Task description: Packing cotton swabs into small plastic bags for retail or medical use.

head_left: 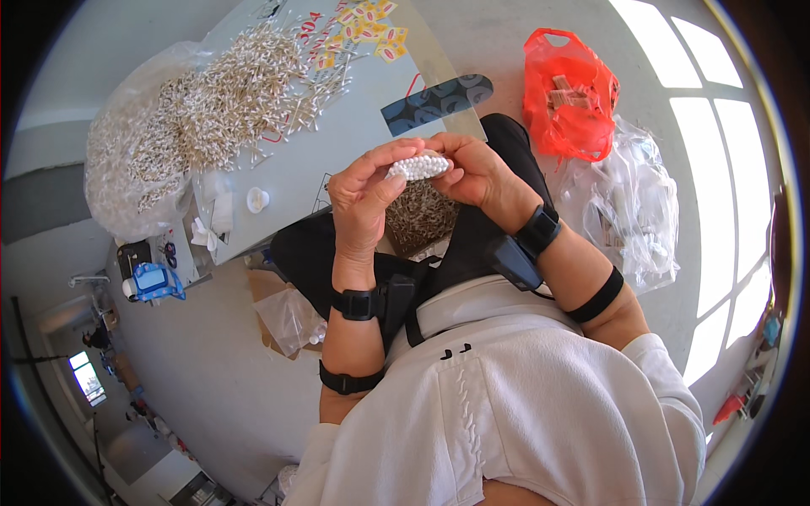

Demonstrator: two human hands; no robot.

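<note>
A bundle of cotton swabs point(415, 168) is held between my two hands, its white tips facing up toward me. My left hand point(365, 179) curls round the bundle's left side, thumb in front and fingers behind. On the right side my right hand point(478, 169) closes on it with thumb and fingers. Below the hands, between my knees, loose swabs point(422, 215) fill a box whose walls are mostly hidden. A large heap of loose cotton swabs point(245, 84) spreads over the table at the left, partly out of a clear plastic bag point(105, 181).
Yellow-and-white labels point(367, 29) lie on the glass-topped table point(295, 181), near a dark patterned strip point(437, 103) and a small white round container point(257, 199). On the floor at right are a red plastic bag point(553, 126) and clear plastic bags point(624, 211). An open carton point(268, 291) stands under the table.
</note>
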